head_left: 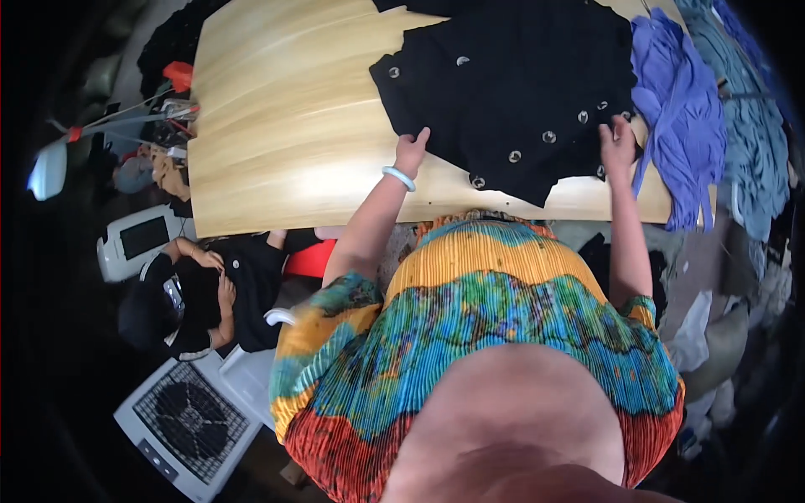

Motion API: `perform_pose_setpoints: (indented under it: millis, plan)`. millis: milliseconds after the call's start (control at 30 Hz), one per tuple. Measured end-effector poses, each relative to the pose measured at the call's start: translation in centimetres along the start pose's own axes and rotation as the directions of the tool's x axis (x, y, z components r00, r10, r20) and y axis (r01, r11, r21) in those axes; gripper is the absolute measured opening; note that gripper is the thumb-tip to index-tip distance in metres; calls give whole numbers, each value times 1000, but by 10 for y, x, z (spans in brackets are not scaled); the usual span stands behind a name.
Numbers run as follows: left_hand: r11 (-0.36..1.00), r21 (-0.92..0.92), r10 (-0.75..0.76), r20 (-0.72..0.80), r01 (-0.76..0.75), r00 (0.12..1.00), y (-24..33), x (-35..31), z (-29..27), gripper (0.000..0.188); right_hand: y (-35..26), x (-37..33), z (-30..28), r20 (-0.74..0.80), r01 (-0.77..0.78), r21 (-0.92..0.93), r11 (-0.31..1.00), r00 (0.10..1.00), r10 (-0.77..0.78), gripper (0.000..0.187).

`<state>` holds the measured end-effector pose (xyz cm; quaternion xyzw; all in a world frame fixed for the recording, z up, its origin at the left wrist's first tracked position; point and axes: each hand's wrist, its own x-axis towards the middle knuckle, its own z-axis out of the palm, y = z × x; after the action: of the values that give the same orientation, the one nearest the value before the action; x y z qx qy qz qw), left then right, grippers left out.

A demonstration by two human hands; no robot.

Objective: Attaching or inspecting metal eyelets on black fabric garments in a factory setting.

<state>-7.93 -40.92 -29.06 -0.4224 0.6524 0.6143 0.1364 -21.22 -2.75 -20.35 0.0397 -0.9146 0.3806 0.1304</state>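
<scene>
A black garment piece [503,92] lies spread over the pale wooden table, with several round metal-looking rings or eyelets along its edges. At its lower left edge, my left hand [410,154] touches the cloth, with thumb and fingers apart; a pale bangle [399,178] circles that wrist. My right hand [619,149] rests by the garment's right edge, fingers slightly bent and spread. Between my hands, the garment's lower corner points toward the table's near edge. Part of another black cloth [419,6] shows at the top.
Purple cloth [681,109] hangs over the right end of the wooden table [285,117], with grey-blue cloth [746,126] beyond it. Lower left, a person in black [239,277] sits handling black cloth near a white fan-like appliance [191,415]. Scissors-like tools [180,111] hang at the table's left edge.
</scene>
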Motion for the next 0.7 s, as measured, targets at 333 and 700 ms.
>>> perform_pose_setpoints:
  millis: [333,700]
  plan:
    - [958,-38,-232,487,286,842,4,-17,50,89,-60,-148,90,478,-591,9,807,711,516,30]
    - [660,191,476,641,-726,602,44,-146,100,31,-122,-138,35,671,-756,653,39,602,432,89]
